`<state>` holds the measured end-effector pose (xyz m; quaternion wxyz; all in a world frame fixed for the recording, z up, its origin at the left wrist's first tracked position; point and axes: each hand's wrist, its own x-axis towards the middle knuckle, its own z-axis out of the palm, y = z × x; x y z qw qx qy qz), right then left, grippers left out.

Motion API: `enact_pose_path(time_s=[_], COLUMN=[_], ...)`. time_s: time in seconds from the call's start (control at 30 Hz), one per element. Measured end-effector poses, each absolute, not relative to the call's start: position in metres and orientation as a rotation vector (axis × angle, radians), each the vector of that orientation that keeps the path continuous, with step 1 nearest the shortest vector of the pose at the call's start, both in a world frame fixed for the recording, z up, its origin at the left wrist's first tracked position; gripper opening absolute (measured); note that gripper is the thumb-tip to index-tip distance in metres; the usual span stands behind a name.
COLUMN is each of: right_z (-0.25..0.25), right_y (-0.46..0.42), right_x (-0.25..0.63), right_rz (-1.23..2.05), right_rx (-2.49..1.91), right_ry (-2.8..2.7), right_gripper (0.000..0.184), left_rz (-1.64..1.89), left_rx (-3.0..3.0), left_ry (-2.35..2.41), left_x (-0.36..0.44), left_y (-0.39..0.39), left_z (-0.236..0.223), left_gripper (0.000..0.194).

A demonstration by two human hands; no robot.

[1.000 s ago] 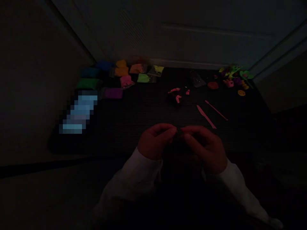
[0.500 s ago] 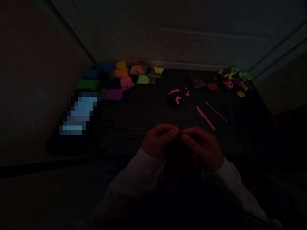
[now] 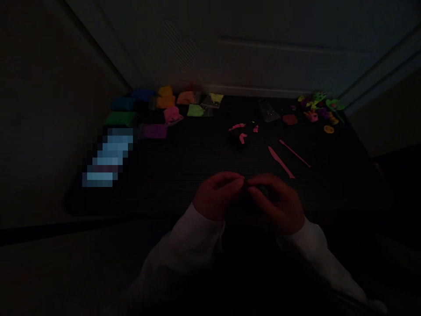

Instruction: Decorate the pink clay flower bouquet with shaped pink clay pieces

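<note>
On the near side of the pink knife (image 3: 280, 162), we hold the left hand (image 3: 217, 195) and right hand (image 3: 281, 205), fingertips nearly meeting; whether they grip anything, we cannot tell. Relative to the knife, we locate the dark-and-pink figure (image 3: 238, 134) beyond and left, the slim pink tool (image 3: 295, 153) just right.

texts, labels, numbers, signs: none readable | bright screen (image 3: 110, 151): pixelated, illegible
</note>
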<state>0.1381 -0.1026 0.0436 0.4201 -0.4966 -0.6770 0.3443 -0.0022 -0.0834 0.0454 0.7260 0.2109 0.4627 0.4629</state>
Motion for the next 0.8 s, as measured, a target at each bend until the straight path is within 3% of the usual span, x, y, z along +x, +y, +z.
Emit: enact_pose_path(time_s=[0.53,0.8], right_z=[0.042,0.043], right_y=[-0.103,-0.104], right_x=[0.136,0.131], right_rz=[1.150,1.181], right_rx=[-1.296,-1.284], right_ry=[-1.214,-1.183], right_gripper=[0.008,0.004], left_rz=[0.811,1.137], left_rx=[0.322,0.647], left_ry=[0.764,1.064], left_x=[-0.008,0.002], left_y=[-0.090,-0.101], left_z=[0.039,0.049], left_gripper=[0.014,0.025])
